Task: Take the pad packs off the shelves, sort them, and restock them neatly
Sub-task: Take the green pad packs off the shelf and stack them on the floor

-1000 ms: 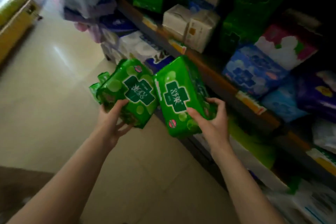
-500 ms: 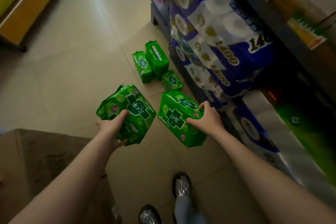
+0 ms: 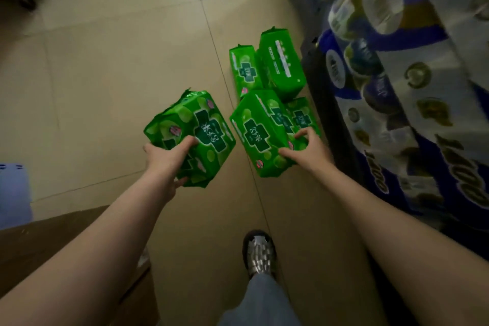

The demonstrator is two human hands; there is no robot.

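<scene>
I hold green pad packs in both hands above the tiled floor. My left hand [image 3: 169,159] grips a bundle of green packs [image 3: 193,135] with a dark green cross on the front. My right hand [image 3: 308,149] grips another green pack [image 3: 260,132] by its near end, low over the floor. Just beyond it, three more green packs lie on the floor: one [image 3: 243,70] face up, one [image 3: 280,63] on its side, and one [image 3: 303,116] partly hidden behind the pack in my right hand.
The base of the shelf unit [image 3: 325,92] runs along the right, stacked with large blue and white tissue roll packs [image 3: 397,82]. A brown cardboard box [image 3: 47,243] stands at the lower left. My shoe [image 3: 259,254] is on the floor [image 3: 119,74] below.
My view has dropped from the shelves to the floor. Both hands have carried their green packs down toward the packs lying beside the shelf base.
</scene>
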